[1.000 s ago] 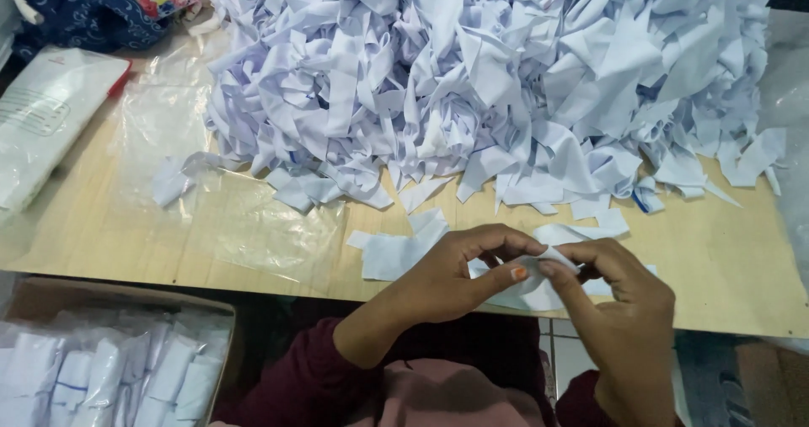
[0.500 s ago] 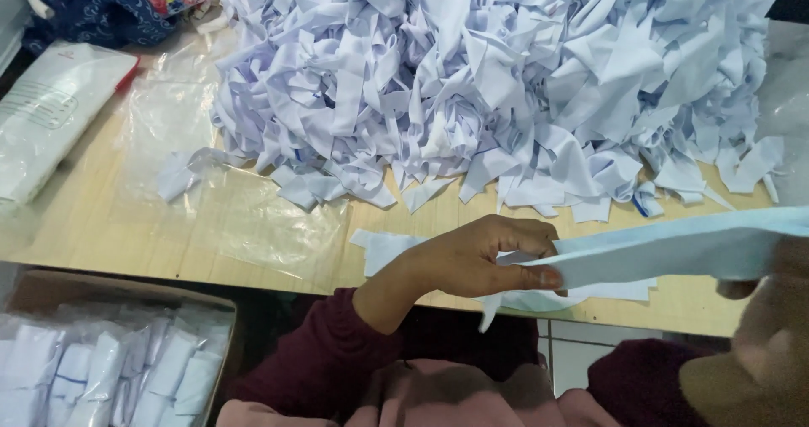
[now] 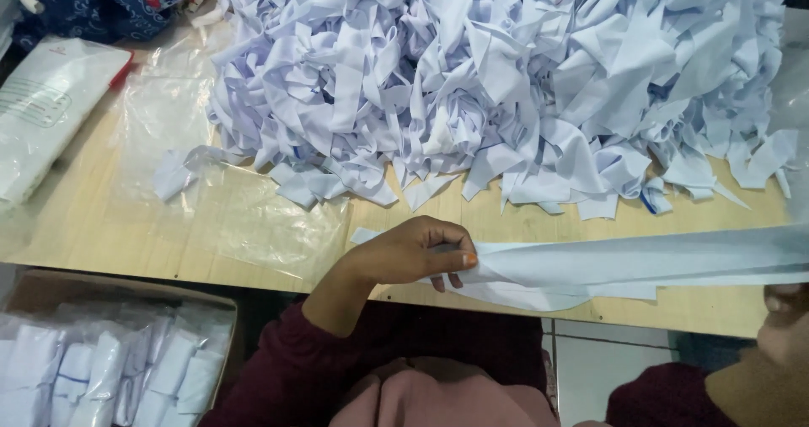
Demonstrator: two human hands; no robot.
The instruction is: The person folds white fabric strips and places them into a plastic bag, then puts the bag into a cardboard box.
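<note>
One head-worn view looks down on a pale wooden surface (image 3: 101, 225). At far left lies a flat white packet (image 3: 42, 107), with dark blue patterned cloth (image 3: 93, 6) behind it. Below the surface's near edge at lower left, a cardboard box (image 3: 50, 288) holds folded white pieces wrapped in clear plastic. A clear plastic sheet (image 3: 253, 225) is spread over the left half of the surface. Beyond it, a large heap of white fabric pieces (image 3: 506, 73) fills the back from the middle to the right edge. In the centre foreground, the left hand (image 3: 413, 254), on a maroon-sleeved arm, is closed on one end of a long white fabric strip (image 3: 640, 263), thumb and fingers pinching it. The strip stretches taut to the right, just above the near edge of the surface. The right hand (image 3: 779, 313) shows only as a blur at the far right edge near the strip's other end; its grip cannot be told.
</note>
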